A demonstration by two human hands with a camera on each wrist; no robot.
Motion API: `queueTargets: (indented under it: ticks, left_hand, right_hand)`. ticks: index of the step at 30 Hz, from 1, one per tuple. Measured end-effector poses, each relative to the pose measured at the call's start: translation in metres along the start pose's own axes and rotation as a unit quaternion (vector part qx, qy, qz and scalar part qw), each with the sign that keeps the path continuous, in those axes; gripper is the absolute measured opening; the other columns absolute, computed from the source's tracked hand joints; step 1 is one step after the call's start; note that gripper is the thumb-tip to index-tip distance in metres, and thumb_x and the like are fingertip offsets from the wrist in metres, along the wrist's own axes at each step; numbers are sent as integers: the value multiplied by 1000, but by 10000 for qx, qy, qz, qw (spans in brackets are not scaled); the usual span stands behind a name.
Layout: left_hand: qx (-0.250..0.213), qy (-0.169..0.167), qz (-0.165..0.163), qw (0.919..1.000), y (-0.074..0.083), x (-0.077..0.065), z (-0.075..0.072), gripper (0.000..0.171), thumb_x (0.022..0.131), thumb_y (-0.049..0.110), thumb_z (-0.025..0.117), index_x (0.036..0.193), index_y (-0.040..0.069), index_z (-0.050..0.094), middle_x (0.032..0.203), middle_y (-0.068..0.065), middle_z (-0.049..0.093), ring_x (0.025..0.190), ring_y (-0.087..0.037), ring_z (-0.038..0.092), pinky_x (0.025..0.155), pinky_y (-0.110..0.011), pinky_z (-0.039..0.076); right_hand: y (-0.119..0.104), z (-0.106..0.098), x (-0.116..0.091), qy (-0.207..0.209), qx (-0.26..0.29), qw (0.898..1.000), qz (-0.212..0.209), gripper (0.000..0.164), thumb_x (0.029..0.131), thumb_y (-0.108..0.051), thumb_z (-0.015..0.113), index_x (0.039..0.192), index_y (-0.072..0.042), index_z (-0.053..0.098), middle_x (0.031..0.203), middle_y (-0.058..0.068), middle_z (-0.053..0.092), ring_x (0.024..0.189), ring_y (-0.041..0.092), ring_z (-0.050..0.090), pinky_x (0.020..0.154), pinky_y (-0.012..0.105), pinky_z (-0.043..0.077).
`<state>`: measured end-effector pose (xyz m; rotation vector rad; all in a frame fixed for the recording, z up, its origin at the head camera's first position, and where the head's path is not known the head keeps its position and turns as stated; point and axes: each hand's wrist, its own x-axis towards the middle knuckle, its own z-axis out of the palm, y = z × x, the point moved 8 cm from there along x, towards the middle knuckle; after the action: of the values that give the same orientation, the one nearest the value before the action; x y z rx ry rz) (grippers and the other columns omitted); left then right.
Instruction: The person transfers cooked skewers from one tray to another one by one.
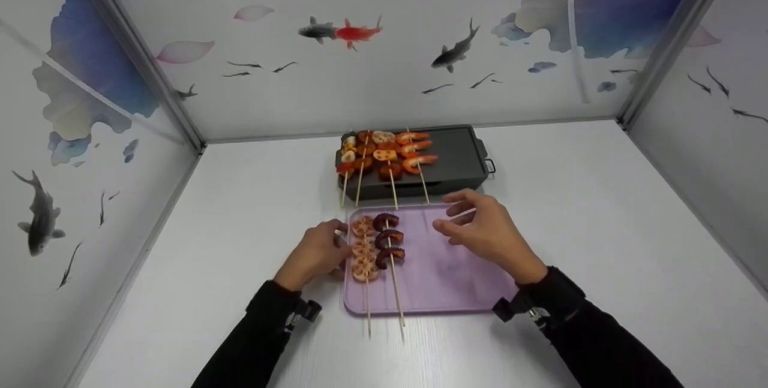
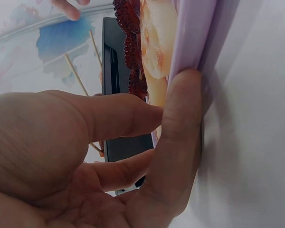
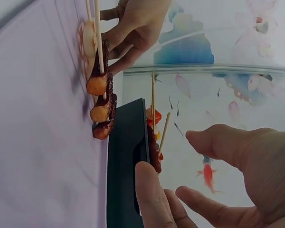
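Note:
A light purple tray lies on the white table with two skewers on its left side. One is a lotus root skewer; beside it lies an octopus tentacle skewer, dark red. Both sticks reach past the tray's front edge. My left hand is at the tray's left rim, and in the left wrist view its thumb and a finger meet at that rim. My right hand hovers over the tray's right part, thumb and fingers spread apart with nothing between them.
Behind the tray stands a dark grill pan with a wire handle on its right. Several skewers lie on its left half, among them a shrimp skewer, their sticks pointing toward me. A painted wall closes off the table's back.

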<state>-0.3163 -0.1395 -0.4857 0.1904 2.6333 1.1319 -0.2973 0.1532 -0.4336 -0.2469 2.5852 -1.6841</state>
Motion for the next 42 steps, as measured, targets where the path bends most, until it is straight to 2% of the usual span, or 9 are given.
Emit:
queueTargets:
  ticks: [8,13,18,28,35,42]
  left_hand:
    - [64,40,67,9999,1,0,0,46,93,9,65,136,-2,55,82,-6,68,61,-22,69,51,-30,53]
    - [-8,25,-24,10000,-1,0,2,46,93,7,64,137,-3,54,83,-7,68,61,-22,70,51,-31,54]
    - [-50,26,-16,10000,0,0,2,45,92,6,64,136,-3,55,83,-8,68,61,-23,70,51,-31,54]
    - [-61,24,5,10000,0,0,0,47,93,7,65,137,-3,54,84,-8,69,61,-23,70,52,-33,55]
    - [-103,-30,38,9999,1,-1,0,47,94,9,65,138,-2,53,85,-9,69,63,-23,70,54,-34,56]
    - [-260,-100,54,9996,0,-1,0,48,94,9,64,139,-2,52,88,-10,69,65,-23,71,57,-38,58]
  right_hand:
    - [-2,-7,20,129,-237,9996,-127,56,85,-32,85,131,-13,61,117,20,63,98,25,70,73,34,61]
    - [-4,-8,33,184,-371,9991,-120,58,85,-32,84,133,-10,59,115,17,63,98,25,69,74,34,60]
    - [-4,-9,45,188,-469,9987,-54,59,87,-33,82,135,-9,58,111,12,64,90,22,71,73,35,60]
    - [4,-3,61,64,-531,9985,140,64,89,-33,80,140,-5,54,112,13,66,82,21,74,74,38,59]
    - [7,1,71,-20,-235,9996,135,61,89,-27,80,139,-2,54,108,15,67,82,28,75,78,48,60]
    - [8,5,77,-78,-62,9998,166,57,90,-23,78,137,-1,55,99,12,73,80,30,75,80,52,59]
